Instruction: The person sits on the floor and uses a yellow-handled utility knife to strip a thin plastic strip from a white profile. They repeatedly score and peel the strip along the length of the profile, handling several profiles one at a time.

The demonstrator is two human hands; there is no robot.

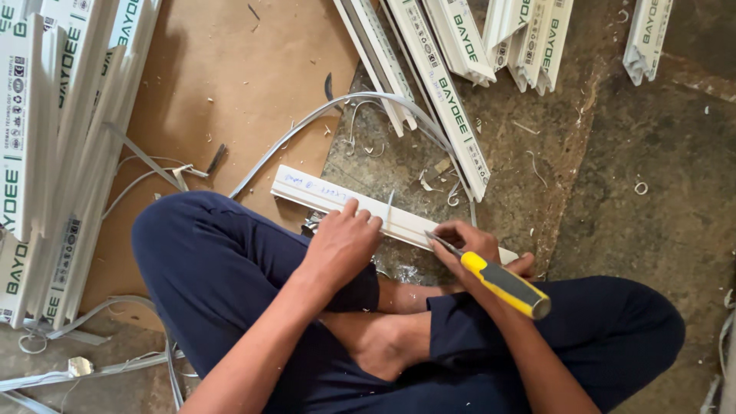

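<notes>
I sit cross-legged on the floor with a short white plastic profile strip lying across in front of my knees. My left hand presses down on the strip near its middle, fingers curled over its edge. My right hand grips a tool with a yellow and black handle; its metal tip rests on the strip just left of that hand. A thin white sliver stands up from the strip between my hands.
A stack of long white profiles lies at the left. More white profiles fan out at the top. A brown board covers the floor at upper left. Thin grey strips and plastic shavings are scattered about.
</notes>
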